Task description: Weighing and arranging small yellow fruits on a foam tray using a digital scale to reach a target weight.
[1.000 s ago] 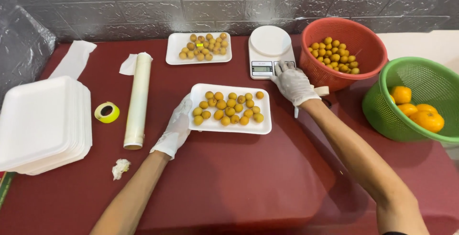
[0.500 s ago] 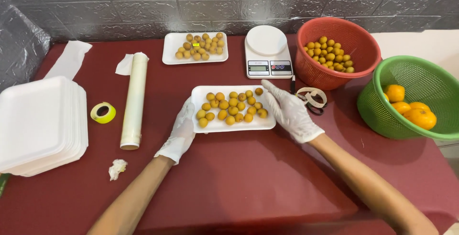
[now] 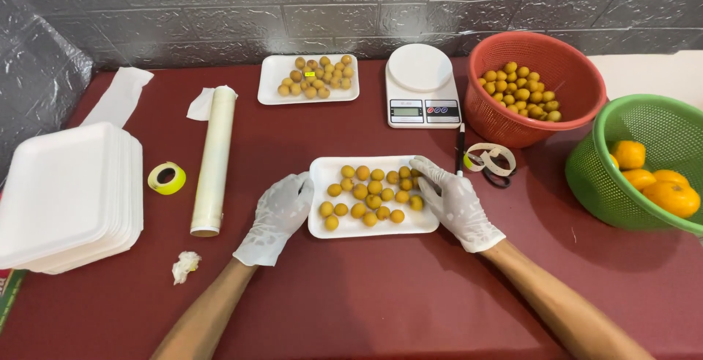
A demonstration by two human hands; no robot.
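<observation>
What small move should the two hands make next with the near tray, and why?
Probably lift the near tray: the left hand and right hand flank its two ends, and its small yellow fruits lie settled inside.

A single head-worn camera looks steeply down from close above the red tabletop, facing the grey wall at 12 o'clock.
</observation>
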